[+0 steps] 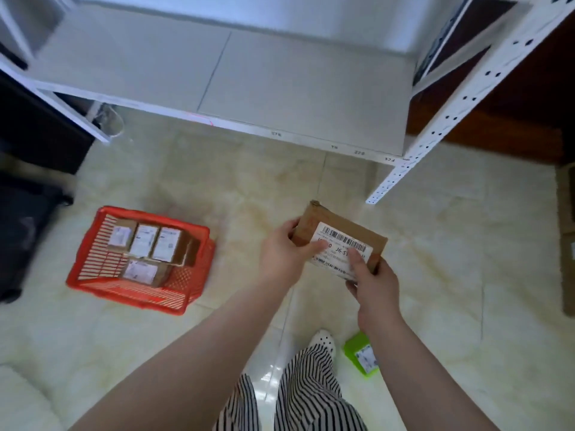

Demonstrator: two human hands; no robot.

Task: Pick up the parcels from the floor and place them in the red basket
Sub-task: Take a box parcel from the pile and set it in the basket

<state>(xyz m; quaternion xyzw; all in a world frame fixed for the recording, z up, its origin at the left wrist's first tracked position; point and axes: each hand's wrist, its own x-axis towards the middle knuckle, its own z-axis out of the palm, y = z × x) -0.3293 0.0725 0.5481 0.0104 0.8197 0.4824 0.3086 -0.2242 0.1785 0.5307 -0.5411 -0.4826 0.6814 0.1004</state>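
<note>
A flat brown parcel (348,227) with a white barcode label hangs in the air at the centre of the view. My left hand (284,255) grips its left edge, thumb on the label. My right hand (373,284) grips its near right corner, thumb on the label too. The red basket (93,275) stands on the floor to the left and holds several brown labelled parcels (146,244). A small green parcel (361,356) lies on the floor by my right foot.
A white metal shelf rack (280,88) stands ahead, its perforated post (404,169) coming down right of the parcel. Dark objects (28,231) line the left edge. A brown box (567,237) sits at the right edge. My striped trousers and shoe (322,340) are below.
</note>
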